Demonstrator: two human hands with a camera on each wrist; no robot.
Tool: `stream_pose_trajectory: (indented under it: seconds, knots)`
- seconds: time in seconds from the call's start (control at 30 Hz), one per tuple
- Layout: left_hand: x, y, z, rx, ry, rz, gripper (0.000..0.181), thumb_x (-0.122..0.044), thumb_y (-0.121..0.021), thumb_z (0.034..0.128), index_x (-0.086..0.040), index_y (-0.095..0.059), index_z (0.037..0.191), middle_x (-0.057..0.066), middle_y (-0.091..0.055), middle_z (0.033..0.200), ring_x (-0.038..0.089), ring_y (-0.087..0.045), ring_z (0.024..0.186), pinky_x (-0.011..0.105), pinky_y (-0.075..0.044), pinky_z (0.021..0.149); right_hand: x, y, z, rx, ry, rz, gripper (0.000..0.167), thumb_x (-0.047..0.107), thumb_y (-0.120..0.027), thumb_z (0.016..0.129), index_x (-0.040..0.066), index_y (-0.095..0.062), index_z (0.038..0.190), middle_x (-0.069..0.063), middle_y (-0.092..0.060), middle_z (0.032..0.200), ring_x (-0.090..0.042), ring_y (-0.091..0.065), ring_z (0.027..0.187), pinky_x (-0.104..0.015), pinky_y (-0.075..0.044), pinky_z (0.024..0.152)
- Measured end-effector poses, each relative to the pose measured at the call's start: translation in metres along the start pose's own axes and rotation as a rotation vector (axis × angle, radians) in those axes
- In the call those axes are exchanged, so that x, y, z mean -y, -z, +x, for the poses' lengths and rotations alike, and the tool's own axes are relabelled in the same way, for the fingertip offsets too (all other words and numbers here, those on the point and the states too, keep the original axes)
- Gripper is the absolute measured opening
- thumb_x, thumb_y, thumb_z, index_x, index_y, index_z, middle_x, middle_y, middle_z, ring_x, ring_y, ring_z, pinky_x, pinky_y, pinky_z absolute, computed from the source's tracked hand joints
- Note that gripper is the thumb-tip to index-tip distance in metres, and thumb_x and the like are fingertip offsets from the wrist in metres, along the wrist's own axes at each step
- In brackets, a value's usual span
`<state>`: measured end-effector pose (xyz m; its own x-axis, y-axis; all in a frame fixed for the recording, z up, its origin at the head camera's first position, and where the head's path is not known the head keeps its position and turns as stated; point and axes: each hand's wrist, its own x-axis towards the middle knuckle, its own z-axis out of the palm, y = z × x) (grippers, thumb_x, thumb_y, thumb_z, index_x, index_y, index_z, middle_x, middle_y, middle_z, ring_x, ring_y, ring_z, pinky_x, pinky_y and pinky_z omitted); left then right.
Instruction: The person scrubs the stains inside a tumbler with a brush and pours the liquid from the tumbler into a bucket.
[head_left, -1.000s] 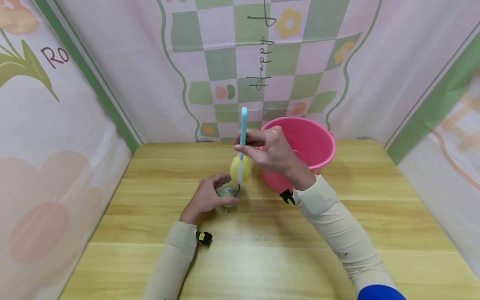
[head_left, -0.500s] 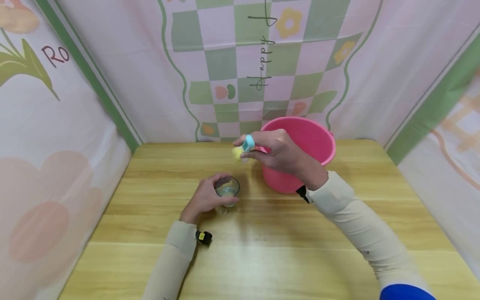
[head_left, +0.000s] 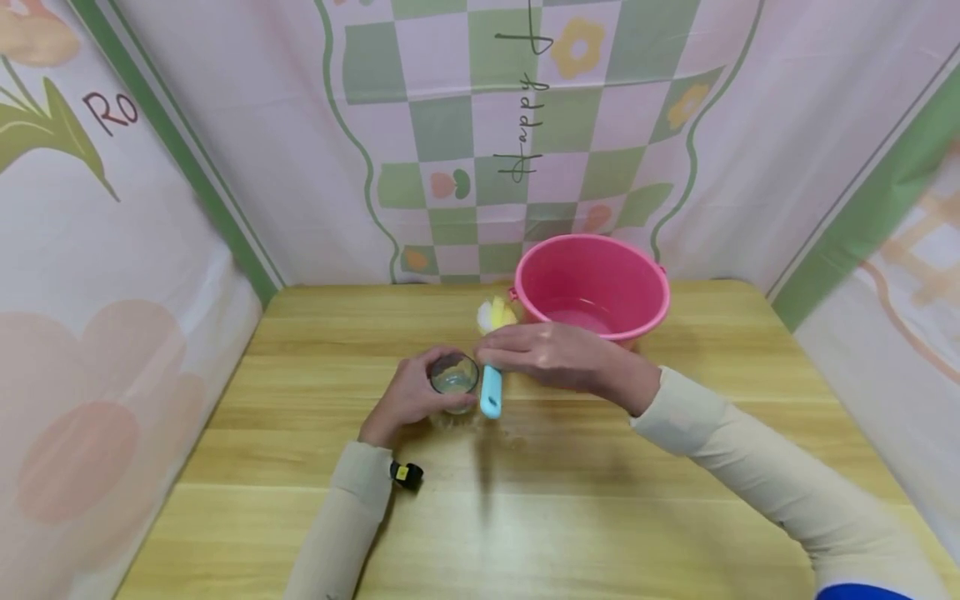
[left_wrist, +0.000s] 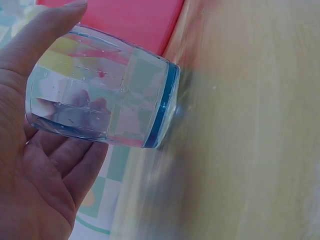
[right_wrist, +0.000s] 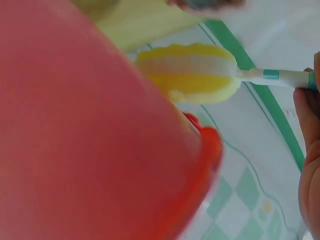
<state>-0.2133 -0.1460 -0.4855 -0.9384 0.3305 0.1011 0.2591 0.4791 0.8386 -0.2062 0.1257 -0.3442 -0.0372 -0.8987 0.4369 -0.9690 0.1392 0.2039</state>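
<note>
My left hand [head_left: 412, 389] grips a clear glass cup [left_wrist: 100, 90], thumb on one side and fingers round the other. Droplets show on its wall and a blue band circles its base. The cup's mouth faces up; its base is close to the tabletop. My right hand [head_left: 551, 354] holds a sponge cup brush by its light blue handle [head_left: 491, 396], just right of the cup. The brush's yellow and white sponge head [right_wrist: 190, 72] points away, beside the pink bucket [head_left: 592, 283], clear of the cup. Fingers partly hide the brush's middle.
The bucket stands at the back of the wooden table [head_left: 450, 533], with what looks like water in its bottom. Printed cloth walls [head_left: 420, 133] enclose the back and sides. Wet spots show on the wood near the cup.
The brush has left the cup's mouth and swung from upright to lying forward, sponge away and handle toward me. My right hand has come lower and nearer; my left hand stays still.
</note>
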Motion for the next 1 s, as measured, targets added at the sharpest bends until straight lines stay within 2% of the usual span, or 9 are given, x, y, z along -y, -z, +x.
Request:
stream_pose_trajectory:
  seconds: [0.1, 0.23, 0.47, 0.63, 0.73, 1.0]
  knots:
    - [0.000, 0.000, 0.000, 0.006, 0.009, 0.001, 0.074, -0.044, -0.097, 0.0729, -0.025, -0.065, 0.137, 0.005, -0.074, 0.125, 0.022, -0.067, 0.108, 0.045, -0.055, 0.095, 0.004, -0.009, -0.008, 0.054, 0.052, -0.079, 0.047, -0.001, -0.087, 0.081, 0.005, -0.074, 0.125, -0.009, -0.079, 0.122, -0.022, -0.077, 0.112, -0.033, -0.062, 0.088]
    - [0.000, 0.000, 0.001, 0.009, 0.015, -0.006, 0.073, -0.043, -0.097, 0.0728, -0.028, -0.065, 0.136, 0.003, -0.074, 0.122, 0.022, -0.068, 0.107, 0.046, -0.055, 0.095, 0.008, -0.023, -0.018, 0.085, 0.110, -0.159, 0.046, 0.003, -0.089, 0.080, 0.005, -0.076, 0.124, -0.008, -0.079, 0.121, -0.019, -0.076, 0.112, -0.031, -0.062, 0.090]
    - [-0.001, -0.001, 0.000, 0.004, 0.011, 0.004, 0.073, -0.043, -0.098, 0.0727, -0.029, -0.065, 0.136, 0.002, -0.074, 0.122, 0.021, -0.067, 0.106, 0.042, -0.055, 0.094, 0.015, -0.050, -0.035, 0.152, 0.200, -0.290, 0.044, 0.009, -0.087, 0.084, 0.010, -0.074, 0.125, -0.003, -0.079, 0.120, -0.014, -0.075, 0.112, -0.026, -0.062, 0.085]
    - [-0.001, 0.001, 0.000, 0.002, 0.011, -0.002, 0.073, -0.042, -0.098, 0.0730, -0.027, -0.066, 0.137, 0.003, -0.074, 0.123, 0.022, -0.068, 0.105, 0.042, -0.056, 0.091, 0.022, -0.067, -0.042, 0.192, 0.242, -0.316, 0.037, 0.012, -0.084, 0.087, 0.013, -0.074, 0.123, 0.001, -0.079, 0.118, -0.011, -0.074, 0.110, -0.022, -0.061, 0.081]
    - [-0.002, 0.001, -0.001, 0.006, 0.013, -0.006, 0.072, -0.040, -0.098, 0.0730, -0.027, -0.066, 0.137, 0.004, -0.074, 0.123, 0.024, -0.068, 0.105, 0.043, -0.056, 0.091, 0.027, -0.075, -0.043, 0.231, 0.257, -0.313, 0.034, 0.012, -0.082, 0.089, 0.014, -0.073, 0.122, 0.003, -0.079, 0.119, -0.010, -0.074, 0.111, -0.020, -0.061, 0.082]
    - [-0.002, 0.000, -0.001, -0.004, 0.022, 0.013, 0.071, -0.042, -0.098, 0.0722, -0.030, -0.066, 0.135, 0.003, -0.074, 0.123, 0.022, -0.068, 0.107, 0.044, -0.056, 0.093, 0.044, -0.089, -0.041, 0.332, 0.206, -0.294, 0.027, 0.010, -0.078, 0.092, 0.017, -0.073, 0.117, 0.007, -0.078, 0.118, -0.008, -0.073, 0.112, -0.019, -0.060, 0.084]
